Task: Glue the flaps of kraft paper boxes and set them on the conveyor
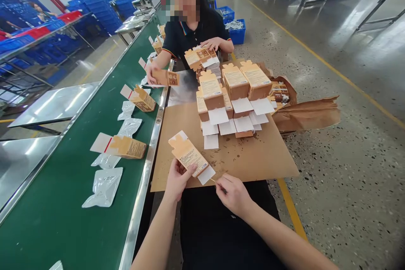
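While the left hand (179,179) in the head view grips a printed tan carton (191,156) between thumb and fingers, the right hand (233,194) is closed near its lower end, pinching a thin yellowish strip (213,180). This strip points at the carton's white end flap (206,175); whether they touch cannot be told. The held carton slants above the near left part of a brown cardboard sheet (272,161), its notched flaps facing away from the wearer. Farther back on that sheet stands a stack of cartons (236,82), many with white flaps jutting toward the wearer. To the left runs a green conveyor belt (72,236) edged by a metal rail (137,215); on it lie silvery-white pouches (106,183) and cartons with raised flaps (134,147). Across the table, a co-worker in a dark polo shirt (180,36) holds another carton (166,77) over the belt's edge, the other hand resting on a pile of flattened cartons (201,57). Crumpled kraft paper (305,112) lies right of the stack, and blue crates (237,33) sit on the floor behind.
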Demonstrator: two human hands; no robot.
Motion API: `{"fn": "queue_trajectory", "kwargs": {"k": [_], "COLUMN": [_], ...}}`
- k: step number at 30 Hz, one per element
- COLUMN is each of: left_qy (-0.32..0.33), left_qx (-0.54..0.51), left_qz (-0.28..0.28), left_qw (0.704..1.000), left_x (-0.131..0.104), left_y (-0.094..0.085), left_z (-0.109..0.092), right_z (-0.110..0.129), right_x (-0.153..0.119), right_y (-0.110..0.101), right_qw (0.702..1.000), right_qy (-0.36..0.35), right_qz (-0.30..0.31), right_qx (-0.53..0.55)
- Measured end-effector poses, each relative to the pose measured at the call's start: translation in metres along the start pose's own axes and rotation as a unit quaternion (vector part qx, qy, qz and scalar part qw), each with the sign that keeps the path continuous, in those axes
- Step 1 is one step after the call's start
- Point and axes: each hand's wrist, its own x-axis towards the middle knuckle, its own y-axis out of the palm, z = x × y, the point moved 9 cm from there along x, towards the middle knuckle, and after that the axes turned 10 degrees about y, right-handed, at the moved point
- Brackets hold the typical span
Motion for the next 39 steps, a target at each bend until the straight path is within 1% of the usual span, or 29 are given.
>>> {"fn": "queue_trajectory", "kwargs": {"k": [1, 3, 5, 7, 10, 15, 19, 22, 26, 28, 29, 30, 31, 32, 34, 35, 37, 38, 39], "left_qy": [-0.001, -0.001, 0.004, 0.013, 0.047, 0.120, 0.160, 0.178, 0.175, 0.169, 0.168, 0.168, 0.168, 0.166, 0.162, 0.160, 0.149, 0.137, 0.124], "left_qx": [0.002, 0.003, 0.000, 0.002, 0.022, 0.112, 0.173, 0.205, 0.248, 0.267, 0.273, 0.275, 0.273, 0.268, 0.251, 0.242, 0.234, 0.239, 0.248], "left_qz": [0.008, 0.020, 0.025, 0.027, 0.014, -0.014, -0.032, -0.029, -0.023, -0.041, -0.063, -0.096, -0.139, -0.187, -0.286, -0.325, -0.371, -0.380, -0.383], "left_qw": [1.000, 1.000, 1.000, 1.000, 0.999, 0.986, 0.971, 0.962, 0.953, 0.948, 0.945, 0.942, 0.937, 0.930, 0.911, 0.900, 0.886, 0.883, 0.881], "left_x": [0.001, 0.002, 0.000, -0.002, -0.008, -0.028, -0.043, -0.046, -0.042, -0.037, -0.033, -0.030, -0.026, -0.022, -0.017, -0.014, -0.009, -0.006, -0.004], "left_y": [0.001, 0.001, 0.003, 0.005, 0.006, 0.004, -0.001, -0.001, 0.005, -0.002, -0.012, -0.028, -0.050, -0.076, -0.136, -0.164, -0.212, -0.230, -0.243], "left_z": [-0.001, -0.002, 0.000, 0.003, 0.007, 0.011, 0.012, 0.014, 0.018, 0.014, 0.010, 0.003, -0.006, -0.015, -0.034, -0.042, -0.053, -0.055, -0.054], "right_z": [0.001, 0.002, 0.000, -0.004, -0.008, -0.014, -0.020, -0.023, -0.026, -0.028, -0.029, -0.030, -0.031, -0.032, -0.036, -0.038, -0.039, -0.039, -0.039], "right_x": [-0.002, -0.005, -0.006, -0.005, -0.003, -0.012, -0.025, -0.031, -0.030, -0.028, -0.027, -0.027, -0.027, -0.027, -0.027, -0.027, -0.025, -0.024, -0.022], "right_y": [0.008, 0.017, 0.018, 0.015, 0.000, -0.044, -0.068, -0.075, -0.072, -0.070, -0.070, -0.071, -0.072, -0.073, -0.076, -0.077, -0.078, -0.079, -0.078], "right_qw": [1.000, 0.999, 0.999, 0.999, 0.999, 0.997, 0.995, 0.992, 0.990, 0.989, 0.989, 0.988, 0.987, 0.986, 0.985, 0.984, 0.983, 0.983, 0.982], "right_qy": [-0.010, -0.023, -0.021, -0.009, 0.007, 0.031, 0.059, 0.075, 0.087, 0.091, 0.092, 0.093, 0.095, 0.097, 0.102, 0.104, 0.099, 0.095, 0.091], "right_qz": [0.011, 0.026, 0.031, 0.028, 0.005, -0.067, -0.082, -0.096, -0.103, -0.104, -0.106, -0.109, -0.113, -0.116, -0.122, -0.124, -0.129, -0.131, -0.132], "right_qx": [-0.014, -0.032, -0.040, -0.044, -0.036, 0.006, 0.022, 0.031, 0.048, 0.053, 0.056, 0.059, 0.063, 0.066, 0.074, 0.078, 0.087, 0.092, 0.097]}}
